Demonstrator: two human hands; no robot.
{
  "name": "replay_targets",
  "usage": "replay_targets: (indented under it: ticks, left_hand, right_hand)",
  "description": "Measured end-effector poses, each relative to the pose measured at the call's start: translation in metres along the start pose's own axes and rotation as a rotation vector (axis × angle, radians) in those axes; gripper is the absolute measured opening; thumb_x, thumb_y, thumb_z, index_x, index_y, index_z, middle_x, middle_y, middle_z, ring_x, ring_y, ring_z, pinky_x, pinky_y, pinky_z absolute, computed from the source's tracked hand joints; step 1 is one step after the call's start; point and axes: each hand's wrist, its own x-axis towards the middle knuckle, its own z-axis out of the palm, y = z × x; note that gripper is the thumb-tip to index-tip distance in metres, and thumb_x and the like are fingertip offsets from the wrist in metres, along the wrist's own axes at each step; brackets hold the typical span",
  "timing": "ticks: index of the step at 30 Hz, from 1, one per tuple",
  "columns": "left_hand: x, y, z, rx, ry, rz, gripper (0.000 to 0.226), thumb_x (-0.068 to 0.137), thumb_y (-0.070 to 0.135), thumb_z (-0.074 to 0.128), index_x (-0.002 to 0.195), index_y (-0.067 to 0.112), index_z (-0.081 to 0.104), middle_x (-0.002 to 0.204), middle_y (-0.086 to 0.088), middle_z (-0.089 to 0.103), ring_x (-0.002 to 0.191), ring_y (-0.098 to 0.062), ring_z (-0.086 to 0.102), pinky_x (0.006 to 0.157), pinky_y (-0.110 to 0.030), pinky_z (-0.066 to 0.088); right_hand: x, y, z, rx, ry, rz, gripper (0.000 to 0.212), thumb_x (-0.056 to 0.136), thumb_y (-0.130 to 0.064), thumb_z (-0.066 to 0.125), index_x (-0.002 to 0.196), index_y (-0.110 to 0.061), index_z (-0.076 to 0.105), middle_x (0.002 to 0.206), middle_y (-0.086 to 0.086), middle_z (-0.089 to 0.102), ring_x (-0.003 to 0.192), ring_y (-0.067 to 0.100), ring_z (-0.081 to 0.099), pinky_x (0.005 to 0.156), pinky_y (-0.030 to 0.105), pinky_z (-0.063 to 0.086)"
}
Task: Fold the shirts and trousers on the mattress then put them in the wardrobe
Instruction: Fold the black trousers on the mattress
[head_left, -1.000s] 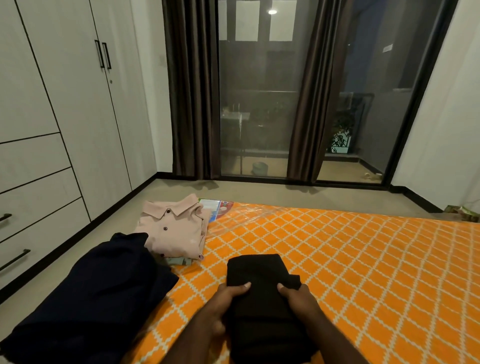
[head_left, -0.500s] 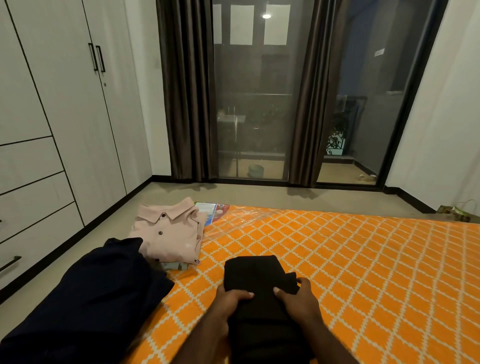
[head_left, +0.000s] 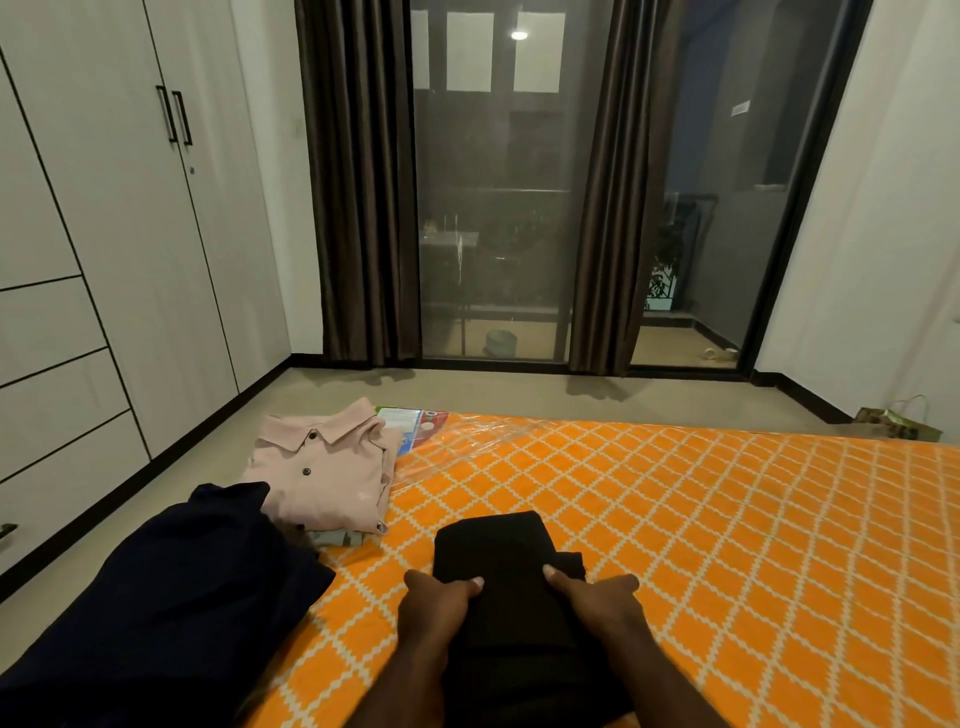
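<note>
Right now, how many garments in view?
4: black garment, gripped by left hand and right hand; navy garment at the left; pink shirt beyond it; pale piece peeking from under the pink shirt. More may be hidden in that stack.

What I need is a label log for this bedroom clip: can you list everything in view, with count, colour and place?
black garment: 1, black, folded, near middle of the mattress
pink shirt: 1, pale pink, folded, far left corner of the mattress
navy garment: 1, dark navy, unfolded heap, left edge of the mattress
mattress: 1, orange with white diamonds, on the floor
wardrobe: 1, white with black handles, left wall, doors closed
curtains: 2, dark brown, flanking the glass door
glass door: 1, dark, far wall
bag: 1, greenish, floor by the right wall
left hand: 1, holds the black garment's left edge
right hand: 1, holds its right edge
</note>
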Motion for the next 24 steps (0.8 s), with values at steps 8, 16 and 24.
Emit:
replay_targets:
  ticks: [8, 16, 24]
  left_hand:
    - [0.003, -0.003, -0.004, -0.211, -0.206, -0.052, 0.066, 0.078, 0.028, 0.086, 0.127, 0.013, 0.044, 0.114, -0.009, 0.057, 0.099, -0.030, 0.063, 0.080, -0.042, 0.058]
    - [-0.010, -0.001, -0.010, -0.358, -0.357, -0.020, 0.072, 0.076, 0.012, 0.087, 0.130, 0.019, 0.039, 0.121, -0.013, 0.058, 0.103, -0.036, 0.065, 0.082, -0.051, 0.061]
    - [-0.020, 0.007, -0.026, -0.510, -0.448, 0.060, 0.051, 0.079, 0.009, 0.078, 0.125, 0.017, 0.057, 0.116, -0.021, 0.070, 0.102, -0.041, 0.070, 0.082, -0.052, 0.061]
  right_hand:
    - [0.000, 0.005, -0.004, 0.267, -0.413, 0.101, 0.056, 0.075, -0.034, 0.089, 0.116, -0.002, 0.069, 0.096, 0.019, 0.078, 0.085, 0.039, 0.076, 0.087, 0.052, 0.061]
    - [-0.015, 0.000, -0.004, 0.391, -0.487, 0.004, 0.035, 0.090, -0.027, 0.077, 0.114, -0.002, 0.071, 0.097, 0.020, 0.077, 0.087, 0.038, 0.076, 0.082, 0.046, 0.061]
    - [-0.017, 0.002, 0.002, 0.567, -0.440, -0.100, 0.037, 0.092, -0.028, 0.074, 0.115, 0.000, 0.071, 0.104, 0.022, 0.076, 0.095, 0.043, 0.074, 0.090, 0.056, 0.059]
